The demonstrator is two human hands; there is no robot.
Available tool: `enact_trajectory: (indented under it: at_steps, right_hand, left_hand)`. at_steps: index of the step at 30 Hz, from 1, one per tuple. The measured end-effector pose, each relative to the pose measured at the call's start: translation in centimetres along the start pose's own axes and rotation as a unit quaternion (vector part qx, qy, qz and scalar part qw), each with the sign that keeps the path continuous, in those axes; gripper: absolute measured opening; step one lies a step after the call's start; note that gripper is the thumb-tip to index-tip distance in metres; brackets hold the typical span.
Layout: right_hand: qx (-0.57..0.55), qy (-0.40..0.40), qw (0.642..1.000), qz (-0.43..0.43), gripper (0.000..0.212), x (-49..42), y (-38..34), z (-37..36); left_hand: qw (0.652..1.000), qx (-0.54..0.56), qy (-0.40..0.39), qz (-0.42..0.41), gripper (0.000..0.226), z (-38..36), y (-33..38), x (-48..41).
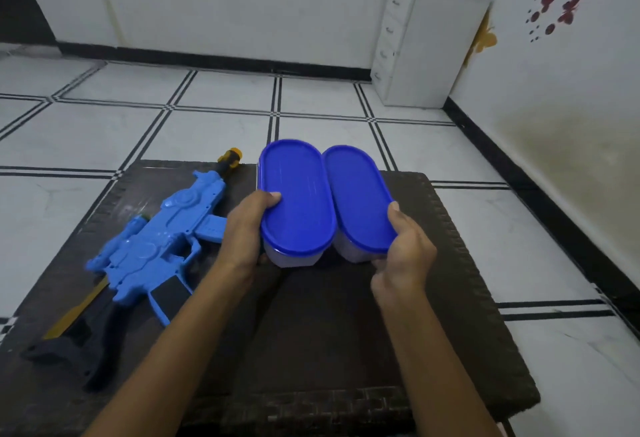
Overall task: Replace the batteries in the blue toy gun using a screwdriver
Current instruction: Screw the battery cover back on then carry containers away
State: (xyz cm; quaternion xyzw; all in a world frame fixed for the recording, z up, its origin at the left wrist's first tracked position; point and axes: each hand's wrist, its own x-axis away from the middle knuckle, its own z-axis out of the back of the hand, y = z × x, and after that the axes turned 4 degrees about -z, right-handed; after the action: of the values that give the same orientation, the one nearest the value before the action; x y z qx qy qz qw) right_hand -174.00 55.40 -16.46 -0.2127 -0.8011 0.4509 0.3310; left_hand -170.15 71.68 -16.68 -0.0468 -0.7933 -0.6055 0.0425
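The gun [152, 246] lies on its side at the left of the frame on a dark desk [311, 332], muzzle pointing up-frame. At centre, the left grip [246, 229] curls round the left tub [298, 194], thumb on its blue lid. The right grip [405, 256] clasps the right tub [356, 194]. The tubs touch.

the toy gun [152, 246] beside me is glossy light-blue plastic, the two container lids [298, 201] are smooth, slightly shiny deep-blue plastic over cloudy translucent tubs, the worktop [329, 332] looks dark, matt and woven-textured, and the floor [104, 132] is glossy tile.
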Motion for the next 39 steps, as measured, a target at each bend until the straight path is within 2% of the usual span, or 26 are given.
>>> enact_trajectory:
  at_steps: [4,6,9,12,14,16,20,24,29,34,39]
  right_hand:
    - [-0.008,-0.001,1.000,-0.014,0.015,-1.3,1.4,-3.2]
    - [-0.010,0.003,1.000,-0.021,0.017,-0.8,2.0,-4.5]
    - [0.012,0.001,1.000,-0.029,0.015,0.5,0.9,-6.1]
    - [0.032,-0.025,0.998,-0.049,0.009,2.7,-2.0,-8.0]
    - [0.040,-0.047,0.996,-0.066,0.007,4.4,-4.7,-9.4]
    - [0.045,-0.068,0.994,-0.074,0.007,6.2,-7.8,-11.5]
    - [0.063,-0.092,0.990,-0.089,0.007,10.4,-16.3,-16.4]
    - [0.071,-0.136,0.982,-0.108,0.009,14.3,-24.2,-20.9]
    - [0.077,-0.164,0.978,-0.100,0.010,17.3,-30.3,-26.1]
    - [0.079,-0.192,0.974,-0.094,0.007,19.6,-31.2,-31.8]
    - [0.064,-0.184,0.976,-0.095,0.008,22.5,-27.5,-39.6]
  left_hand:
    - [1.000,-0.023,-0.015,0.000,0.033,1.0,0.9,-3.6]
    - [1.000,-0.010,0.002,0.017,0.034,1.1,1.3,-3.8]
    - [0.997,0.031,0.029,0.063,0.016,1.3,3.6,-3.2]
    - [0.993,0.045,0.038,0.103,0.015,2.1,7.5,-2.9]
    - [0.992,0.036,0.036,0.113,0.023,2.3,11.3,-2.6]
    - [0.990,0.028,0.033,0.133,0.042,2.3,15.7,-2.1]
    - [0.986,-0.028,-0.003,0.162,0.061,2.3,27.5,0.0]
    - [0.988,-0.025,0.007,0.151,0.048,1.4,38.0,2.2]
    - [0.990,-0.041,0.016,0.131,0.039,1.4,47.0,3.1]
    - [0.992,-0.019,0.024,0.123,0.039,4.5,51.9,0.7]
    - [0.994,-0.044,-0.004,0.105,0.046,12.7,54.7,-4.0]
